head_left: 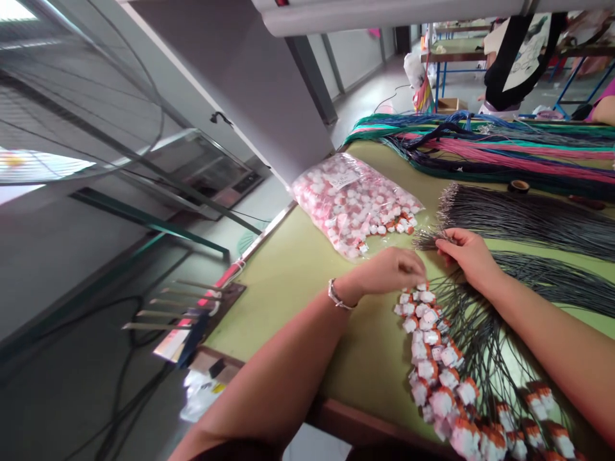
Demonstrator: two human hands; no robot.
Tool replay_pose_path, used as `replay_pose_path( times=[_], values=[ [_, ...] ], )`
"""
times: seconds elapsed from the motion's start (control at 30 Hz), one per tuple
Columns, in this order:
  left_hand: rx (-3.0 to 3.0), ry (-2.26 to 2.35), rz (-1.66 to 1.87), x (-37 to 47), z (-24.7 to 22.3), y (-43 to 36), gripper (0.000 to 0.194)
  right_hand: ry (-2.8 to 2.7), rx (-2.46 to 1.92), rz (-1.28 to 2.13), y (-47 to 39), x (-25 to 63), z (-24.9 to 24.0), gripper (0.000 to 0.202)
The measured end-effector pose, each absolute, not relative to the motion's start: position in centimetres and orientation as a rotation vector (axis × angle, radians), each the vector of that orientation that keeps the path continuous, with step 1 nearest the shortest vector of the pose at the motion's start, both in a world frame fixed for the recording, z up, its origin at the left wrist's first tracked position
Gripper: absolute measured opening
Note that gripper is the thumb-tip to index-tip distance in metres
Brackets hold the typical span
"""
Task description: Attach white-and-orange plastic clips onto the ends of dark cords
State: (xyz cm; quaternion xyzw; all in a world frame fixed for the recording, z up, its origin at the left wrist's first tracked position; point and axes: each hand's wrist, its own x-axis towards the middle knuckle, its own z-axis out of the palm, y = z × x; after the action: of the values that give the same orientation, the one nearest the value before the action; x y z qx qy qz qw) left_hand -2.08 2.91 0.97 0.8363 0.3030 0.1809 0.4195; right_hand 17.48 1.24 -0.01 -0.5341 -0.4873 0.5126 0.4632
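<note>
My left hand (402,269), a bracelet at its wrist, is closed with the fingertips on a white-and-orange connector (421,287) at the top of a long cluster. Below it, several more wired connectors (427,369) lie in overlapping rows toward the table's front edge. Black wires (473,314) run from them to the right. My right hand (468,256) pinches thin black wires near their bare metal ends (425,239). Its fingers partly hide how many wires it holds. Beyond my left hand lies a clear plastic bag (343,182) full of loose white-and-orange connectors, some spilling at its mouth.
Black wire bundles (523,214) lie at right, a tape roll (519,186) beside them. Coloured wires (461,144) cross the table's (273,275) far side. A pronged rack (192,314) is at the left edge. Other people are partly visible at the back right.
</note>
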Motion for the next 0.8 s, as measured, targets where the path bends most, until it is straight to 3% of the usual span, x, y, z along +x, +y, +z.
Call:
replay_pose_path(
  times=[0.13, 0.4, 0.53, 0.7, 0.8],
  values=[
    [2.422, 1.303, 0.977, -2.2, -0.4, 4.9, 0.027, -1.176, -1.309, 1.269, 1.0, 17.0, 0.0, 0.020],
    [2.673, 1.541, 0.552, -2.3, -1.0, 5.8, 0.025, -1.256, -1.334, 1.137, 0.9, 16.6, -0.1, 0.015],
    [2.655, 1.636, 0.556, -2.3, 0.2, 4.7, 0.027, -1.283, -1.325, 1.168, 0.8, 16.6, 0.0, 0.014],
    [2.177, 1.486, 0.819, -2.2, 1.3, 3.2, 0.016, -1.335, -1.345, 1.100, 0.8, 16.7, 0.0, 0.012],
    [1.627, 1.230, 0.752, -1.7, 1.4, 2.4, 0.016, -1.366, -1.338, 1.051, 0.6, 16.6, 0.2, 0.010]
  ],
)
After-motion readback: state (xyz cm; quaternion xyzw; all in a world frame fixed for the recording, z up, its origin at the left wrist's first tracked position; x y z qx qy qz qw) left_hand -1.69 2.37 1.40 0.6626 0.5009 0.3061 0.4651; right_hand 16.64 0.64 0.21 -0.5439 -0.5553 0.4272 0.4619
